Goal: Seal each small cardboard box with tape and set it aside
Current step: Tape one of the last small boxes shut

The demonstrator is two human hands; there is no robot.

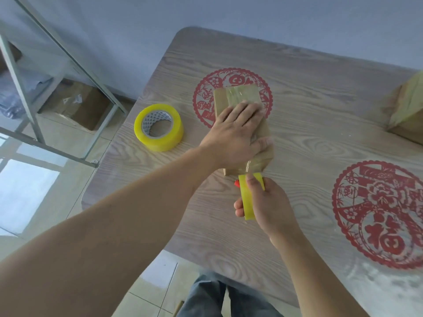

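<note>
A small cardboard box (235, 94) lies on the wooden table (309, 106), wrapped lengthwise in clear tape. My left hand (235, 133) lies flat on top of it, fingers straight, pressing it down. Just below the box's near end, my right hand (265, 207) grips a yellow tape roll (248, 197) held on edge. A strip of tape runs from this roll up onto the box's near end. Something red (237, 183) shows beside the roll. A second yellow tape roll (159, 126) lies flat on the table to the left of the box.
Another taped cardboard box (407, 108) sits at the table's far right edge. Two red paper-cut decorations (377, 213) lie on the tabletop. To the left are a metal shelf frame (29, 104) and a cardboard carton (77, 104) on the floor.
</note>
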